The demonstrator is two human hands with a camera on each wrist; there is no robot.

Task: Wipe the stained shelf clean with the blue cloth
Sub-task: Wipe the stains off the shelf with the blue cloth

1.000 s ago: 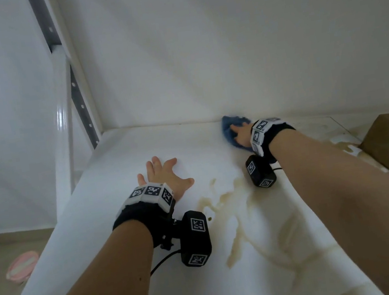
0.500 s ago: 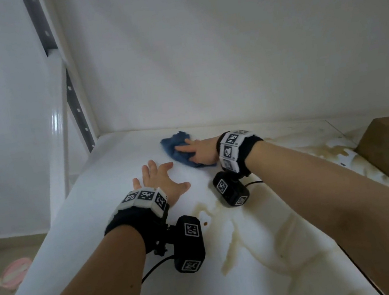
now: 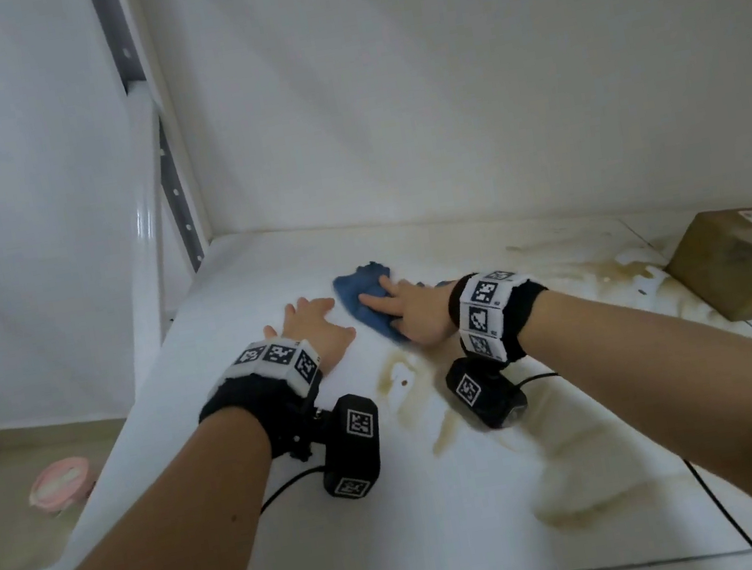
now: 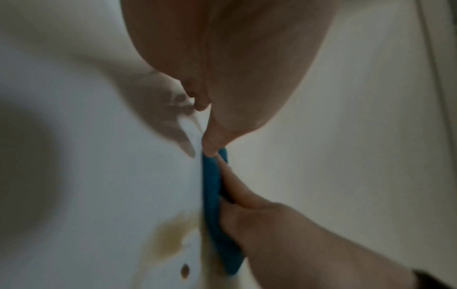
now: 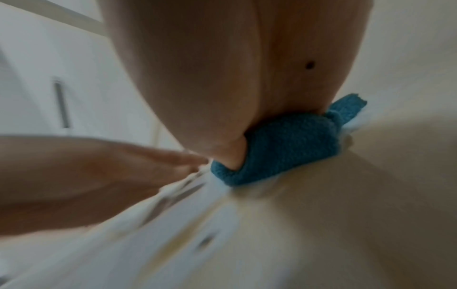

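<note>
Right hand (image 3: pixel 411 316) flat on the cloth (image 3: pixel 366 298), fingers straight and spread, palm pressing the blue fabric against the shelf (image 3: pixel 450 519); forearm reaching in from the lower right. Left hand (image 3: pixel 316 326) just beside it, palm down on bare white shelf, fingers straight and loosely spread, holding nothing; fingertips near the cloth's left edge. Cloth toward the back of the shelf, close to the wall, at the left end of the stains (image 3: pixel 450 425). From the head: brown streaks running from below the right wrist to the front and right, up to a box (image 3: pixel 749 260) at the right edge; a pink object (image 3: pixel 58 485) on the floor at left. From the left wrist: cloth (image 4: pixel 215 205) edge-on as a thin blue strip under the right hand's fingers (image 4: pixel 232 187), with a brown blot and a dark speck beside it. From the right wrist, blurred: cloth (image 5: pixel 279 152) bunched under the palm, one corner sticking up.
</note>
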